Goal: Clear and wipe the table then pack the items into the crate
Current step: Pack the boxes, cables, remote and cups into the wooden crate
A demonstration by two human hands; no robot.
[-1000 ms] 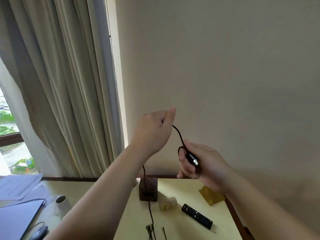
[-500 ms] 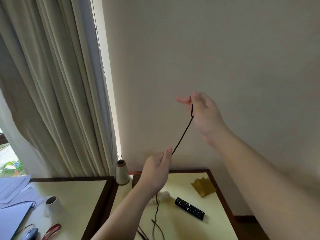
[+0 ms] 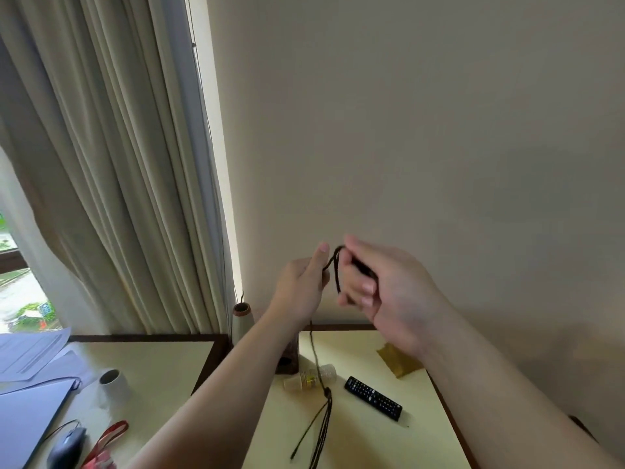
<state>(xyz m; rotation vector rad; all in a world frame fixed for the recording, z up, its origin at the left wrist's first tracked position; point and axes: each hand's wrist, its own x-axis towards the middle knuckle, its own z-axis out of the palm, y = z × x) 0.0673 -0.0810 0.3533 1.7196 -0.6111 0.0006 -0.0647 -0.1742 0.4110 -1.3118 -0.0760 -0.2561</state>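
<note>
Both hands are raised in front of the wall above the pale yellow table [image 3: 358, 445]. My left hand [image 3: 299, 289] pinches a thin black cord [image 3: 318, 360] that hangs down to the tabletop, ending in several loose strands. My right hand [image 3: 382, 286] grips the cord's upper end, which loops around its fingers. The two hands are close together. On the table lie a black remote control [image 3: 373, 398], a clear plastic bottle [image 3: 309, 378] on its side, a yellow cloth [image 3: 399, 360] and a dark wooden block [image 3: 287, 358], partly hidden behind my left forearm.
A second table [image 3: 152, 363] on the left carries papers [image 3: 33, 353], a white cup [image 3: 113, 384], a computer mouse [image 3: 66, 450] and red-handled scissors [image 3: 105, 445]. A cone-shaped spool [image 3: 242, 319] stands between the tables. Curtains [image 3: 101, 164] hang at the left.
My right hand has come down from its raised position to meet the left hand, which has risen. The stretch of cord between them has become a short loop on my right fingers.
</note>
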